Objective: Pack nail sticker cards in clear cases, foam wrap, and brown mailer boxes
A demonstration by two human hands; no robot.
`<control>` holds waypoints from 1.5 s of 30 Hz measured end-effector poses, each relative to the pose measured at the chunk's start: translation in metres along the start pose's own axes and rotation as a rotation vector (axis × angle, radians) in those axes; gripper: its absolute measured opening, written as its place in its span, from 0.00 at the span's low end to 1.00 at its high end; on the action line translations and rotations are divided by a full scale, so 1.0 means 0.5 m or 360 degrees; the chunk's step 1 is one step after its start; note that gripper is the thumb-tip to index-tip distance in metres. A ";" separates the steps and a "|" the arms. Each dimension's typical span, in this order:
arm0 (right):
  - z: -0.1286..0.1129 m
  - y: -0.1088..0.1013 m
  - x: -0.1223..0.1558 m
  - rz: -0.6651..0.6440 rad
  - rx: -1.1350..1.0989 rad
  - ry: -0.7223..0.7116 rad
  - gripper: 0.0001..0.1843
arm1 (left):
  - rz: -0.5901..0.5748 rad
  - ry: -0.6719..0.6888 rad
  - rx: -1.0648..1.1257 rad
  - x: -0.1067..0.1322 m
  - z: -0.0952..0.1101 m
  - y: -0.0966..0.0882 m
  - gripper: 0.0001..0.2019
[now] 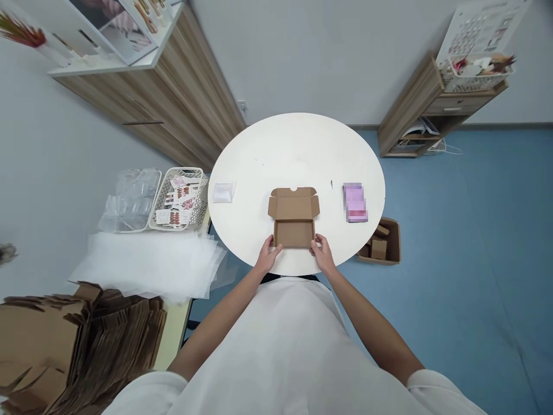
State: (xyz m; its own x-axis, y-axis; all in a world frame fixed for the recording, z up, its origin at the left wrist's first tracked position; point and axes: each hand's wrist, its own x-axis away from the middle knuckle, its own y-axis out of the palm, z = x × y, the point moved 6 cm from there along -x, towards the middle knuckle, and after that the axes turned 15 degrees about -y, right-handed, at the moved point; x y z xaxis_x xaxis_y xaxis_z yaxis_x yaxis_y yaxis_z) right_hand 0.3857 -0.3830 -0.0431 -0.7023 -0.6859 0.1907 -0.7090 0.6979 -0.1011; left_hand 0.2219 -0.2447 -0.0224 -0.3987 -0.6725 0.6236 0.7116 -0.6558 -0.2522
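A brown cardboard mailer box (294,234) lies on the round white table (298,150) close to its near edge. Its lid (294,206) is folded back away from me, with the side flaps spread. At the box's near left corner, my left hand (267,256) grips the wall between thumb and fingers. My right hand (322,253) pinches the near right corner the same way. The inside of the box looks bare. Left of it on the table is a small clear plastic packet (223,192); to the right lies a phone-like object (355,202) with a blurred-out pink screen.
At left are a white basket (179,199) of printed cards, a basket of clear plastic bags (132,196), translucent sheets (147,262) and stacked flat cardboard (121,340). A carton (391,245) with brown boxes stands on the floor at right. Wooden cabinets (194,75) border the wall.
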 end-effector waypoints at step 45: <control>-0.147 0.534 -0.257 -0.0395 0.0594 0.0001 0.18 | 0.0521 -0.0035 -0.0059 -0.250 0.053 -0.426 0.15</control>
State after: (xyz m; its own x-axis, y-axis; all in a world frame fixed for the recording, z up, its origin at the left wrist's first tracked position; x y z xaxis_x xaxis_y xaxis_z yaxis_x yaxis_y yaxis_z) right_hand 0.2913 -0.0933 -0.0228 -0.5079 -0.8230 0.2543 -0.8307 0.3898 -0.3976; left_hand 0.1358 -0.0118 -0.0269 -0.1394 -0.8422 0.5209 0.7780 -0.4186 -0.4686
